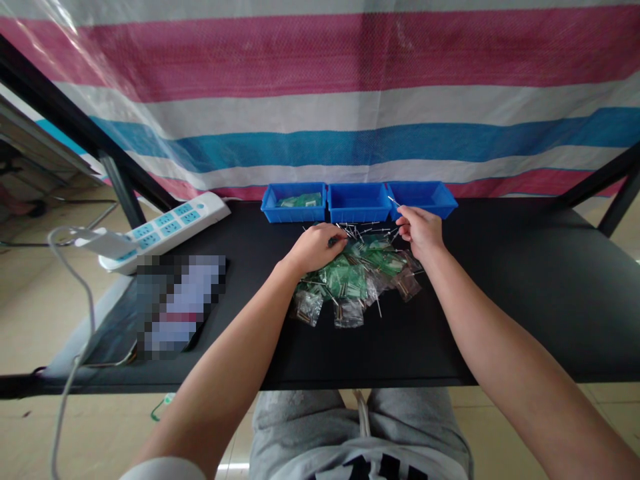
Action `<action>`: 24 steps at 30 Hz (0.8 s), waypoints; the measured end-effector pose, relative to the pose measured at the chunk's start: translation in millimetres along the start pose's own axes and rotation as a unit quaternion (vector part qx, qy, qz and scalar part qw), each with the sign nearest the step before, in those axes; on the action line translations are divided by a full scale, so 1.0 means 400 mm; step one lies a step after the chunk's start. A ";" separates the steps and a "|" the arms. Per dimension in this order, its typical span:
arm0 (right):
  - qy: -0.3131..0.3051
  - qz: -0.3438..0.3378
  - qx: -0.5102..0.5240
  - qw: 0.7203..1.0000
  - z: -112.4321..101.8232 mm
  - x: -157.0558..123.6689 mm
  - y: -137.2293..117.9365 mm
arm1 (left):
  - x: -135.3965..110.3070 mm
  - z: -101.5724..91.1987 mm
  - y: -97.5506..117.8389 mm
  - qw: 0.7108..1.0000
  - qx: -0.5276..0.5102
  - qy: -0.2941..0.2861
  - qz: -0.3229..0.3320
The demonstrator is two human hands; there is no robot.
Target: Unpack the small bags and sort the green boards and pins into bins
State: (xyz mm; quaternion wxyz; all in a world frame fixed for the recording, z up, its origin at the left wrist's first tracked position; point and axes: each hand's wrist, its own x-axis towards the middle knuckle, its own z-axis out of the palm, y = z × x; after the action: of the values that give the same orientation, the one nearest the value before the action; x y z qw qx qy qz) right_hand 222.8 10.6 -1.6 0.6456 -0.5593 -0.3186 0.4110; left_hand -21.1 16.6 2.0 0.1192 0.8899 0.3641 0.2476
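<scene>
Pinching a metal pin (393, 199) pointing far-left, R hand (420, 231) is by R tray (425, 193); L hand (319, 247) curled at pile (345, 277), hold unclear.

Silver pin (394, 200) in right fingers (406, 212) near blue bins (359, 214)

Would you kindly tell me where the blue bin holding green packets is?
In the head view, the bin sits leftmost of three, beyond the left hand, before the striped sheet.
</scene>
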 end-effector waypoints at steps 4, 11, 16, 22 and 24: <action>0.056 0.007 0.041 0.998 -0.001 0.008 -0.004 | 0.001 0.000 0.000 1.000 0.001 -0.004 0.000; 0.100 0.046 0.082 0.991 -0.009 0.023 -0.009 | 0.002 -0.001 0.002 1.000 0.002 -0.014 -0.007; 0.104 0.062 0.092 0.988 -0.008 0.020 -0.015 | 0.002 -0.003 0.005 1.000 0.007 -0.016 -0.008; 0.100 0.062 0.093 0.989 -0.007 0.016 -0.021 | 0.002 -0.001 0.002 1.000 0.007 -0.016 -0.007; 0.094 0.056 0.093 0.990 -0.007 0.017 -0.018 | 0.000 -0.001 0.000 1.000 0.002 -0.017 -0.004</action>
State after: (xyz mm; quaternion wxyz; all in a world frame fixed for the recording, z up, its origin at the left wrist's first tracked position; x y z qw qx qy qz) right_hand 229.8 15.0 4.6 0.6974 -0.5503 -0.1853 0.4201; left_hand -21.3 16.8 2.3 0.1244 0.8927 0.3660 0.2315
